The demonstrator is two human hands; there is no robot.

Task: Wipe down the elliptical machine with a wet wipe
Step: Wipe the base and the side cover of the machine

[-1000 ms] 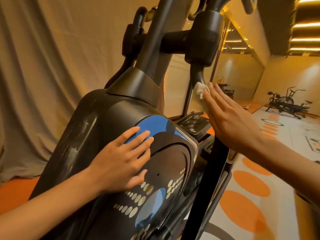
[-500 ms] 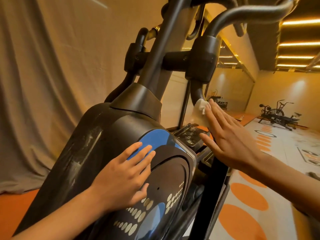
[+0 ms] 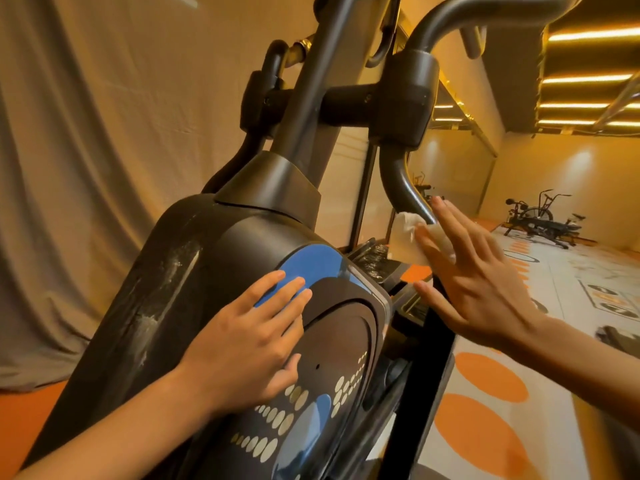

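The left grip, a bare hand, lies flat with straight fingers on the black side of the elliptical machine and holds nothing. The right grip, fingers straight and spread, presses the white wet wipe against the machine's gray bar.

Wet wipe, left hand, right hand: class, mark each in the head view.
wet wipe (image 3: 404, 226): head view, crumpled white part beside the fingers.
left hand (image 3: 246, 341): head view, back of the hand.
right hand (image 3: 485, 289): head view, back of the hand.
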